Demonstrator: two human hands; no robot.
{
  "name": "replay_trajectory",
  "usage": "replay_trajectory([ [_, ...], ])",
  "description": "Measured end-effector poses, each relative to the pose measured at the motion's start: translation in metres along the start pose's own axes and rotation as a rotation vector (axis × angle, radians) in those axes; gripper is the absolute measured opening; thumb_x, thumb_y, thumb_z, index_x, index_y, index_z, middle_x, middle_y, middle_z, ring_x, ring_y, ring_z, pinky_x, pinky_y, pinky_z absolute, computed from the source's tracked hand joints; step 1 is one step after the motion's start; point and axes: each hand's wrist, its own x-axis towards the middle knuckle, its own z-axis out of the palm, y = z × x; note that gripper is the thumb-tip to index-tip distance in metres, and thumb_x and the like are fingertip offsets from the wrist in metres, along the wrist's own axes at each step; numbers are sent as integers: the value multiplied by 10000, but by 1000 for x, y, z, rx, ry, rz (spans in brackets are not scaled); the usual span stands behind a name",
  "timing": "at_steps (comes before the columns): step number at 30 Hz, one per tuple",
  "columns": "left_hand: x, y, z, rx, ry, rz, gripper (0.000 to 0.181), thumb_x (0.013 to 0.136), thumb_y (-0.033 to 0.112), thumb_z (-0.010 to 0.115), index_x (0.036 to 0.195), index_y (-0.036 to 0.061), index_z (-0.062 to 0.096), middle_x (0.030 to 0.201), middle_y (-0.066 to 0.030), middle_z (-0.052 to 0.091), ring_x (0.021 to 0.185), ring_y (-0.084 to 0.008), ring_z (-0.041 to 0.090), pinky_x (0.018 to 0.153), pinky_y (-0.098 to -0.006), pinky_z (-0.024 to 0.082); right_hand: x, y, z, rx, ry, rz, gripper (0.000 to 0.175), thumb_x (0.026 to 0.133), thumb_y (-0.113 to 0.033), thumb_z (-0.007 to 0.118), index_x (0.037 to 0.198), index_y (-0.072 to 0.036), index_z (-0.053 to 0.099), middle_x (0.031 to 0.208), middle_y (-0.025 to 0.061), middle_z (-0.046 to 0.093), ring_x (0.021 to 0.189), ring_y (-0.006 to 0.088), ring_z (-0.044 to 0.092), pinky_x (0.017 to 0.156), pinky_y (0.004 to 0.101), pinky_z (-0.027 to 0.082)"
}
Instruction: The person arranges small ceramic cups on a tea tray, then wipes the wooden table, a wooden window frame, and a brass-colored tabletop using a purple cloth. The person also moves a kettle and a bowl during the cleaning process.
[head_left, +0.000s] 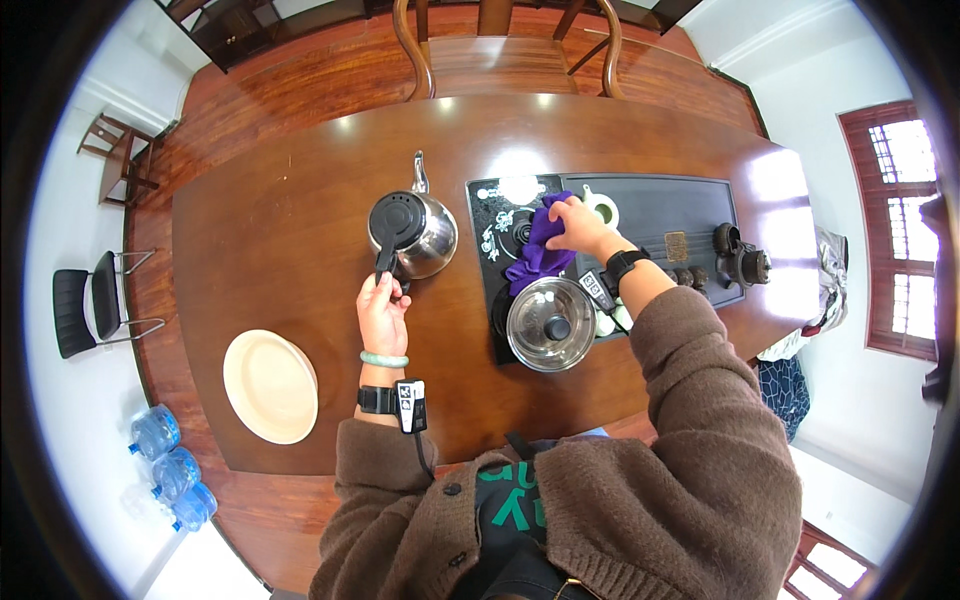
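Observation:
My left hand (385, 307) is closed around the black handle of a stainless steel kettle (435, 240), whose black lid is shut and whose spout points to the table's far side. At the black tea tray's left part, my right hand (579, 229) has its fingers on a crumpled purple cloth (544, 251); whether they grip it is hard to tell. The cloth lies over the hob panel (491, 217). Beside that hand, partly hidden by it, is a pale green teapot (606, 206). Nearer to me stands a pot with a glass lid (551, 322) and black knob.
A cream oval basin (271, 386) sits on the wooden table (315, 195) at the left. Small pale cups (604, 324) are beside the glass-lidded pot. Dark clay tea ware (739, 259) stands at the tray's right end. Beyond the table is a wooden chair (499, 64).

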Motion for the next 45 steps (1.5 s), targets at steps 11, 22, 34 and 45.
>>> replay_trajectory([
  [11, -17, -2, 18, 21, -9, 7, 176, 996, 256, 549, 915, 105, 587, 761, 40, 501, 715, -62, 476, 604, -227, 410, 0, -44, -13, 544, 11, 45, 166, 705, -11, 671, 831, -68, 579, 754, 15, 601, 748, 132, 592, 676, 273, 470],
  [22, -32, -20, 77, 286, -118, 40, 178, 969, 191, 566, 843, 73, 607, 712, 38, 515, 629, -57, 412, 574, -212, 346, -67, -173, -36, 221, 582, -640, 481, 827, -180, 676, 1295, -137, 572, 1316, 99, 569, 1334, 338, 407, 1109, 562, 238],
  [34, -46, -31, 98, 248, -124, -4, 212, 940, 148, 614, 737, 131, 557, 668, 63, 484, 593, -43, 410, 531, -201, 324, -66, -121, -49, 675, 531, -417, 522, 844, -182, 679, 1330, -58, 533, 1327, 178, 559, 1228, 328, 531, 1048, 402, 410],
  [45, 2, -40, 93, 111, -203, -108, 149, 981, 203, 541, 851, 137, 574, 726, 45, 501, 676, -76, 479, 610, -260, 441, -100, -27, -42, 1473, 747, 28, 392, 715, 69, 496, 1089, -10, 583, 1023, 81, 610, 911, 168, 589, 836, 294, 500],
])
